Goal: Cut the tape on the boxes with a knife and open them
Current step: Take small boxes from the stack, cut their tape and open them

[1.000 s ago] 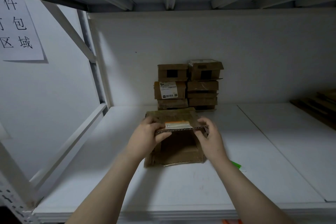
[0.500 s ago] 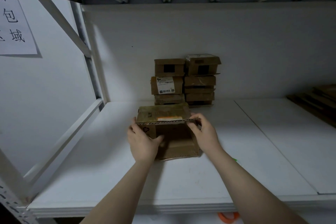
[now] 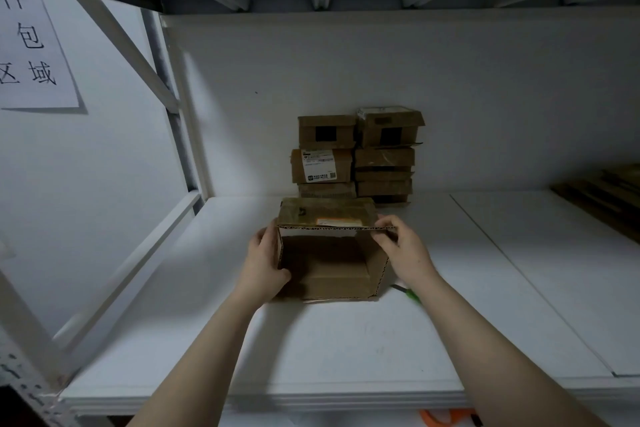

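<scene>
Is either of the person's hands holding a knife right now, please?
No, the left hand and right hand both grip the opened cardboard box; a green tool lies on the shelf.

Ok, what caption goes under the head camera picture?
Left hand and right hand hold an opened cardboard box on a white shelf, stacked boxes behind.

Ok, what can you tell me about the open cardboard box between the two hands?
The brown corrugated cardboard box stands on the white shelf board, its open side facing the camera, raw fluted edges showing. Its upper panel looks taped over and carries an orange-and-white label. The inside is dark, with a lower cardboard panel visible. The left hand grips its left wall, thumb inside; the right hand pinches its upper right corner.
</scene>
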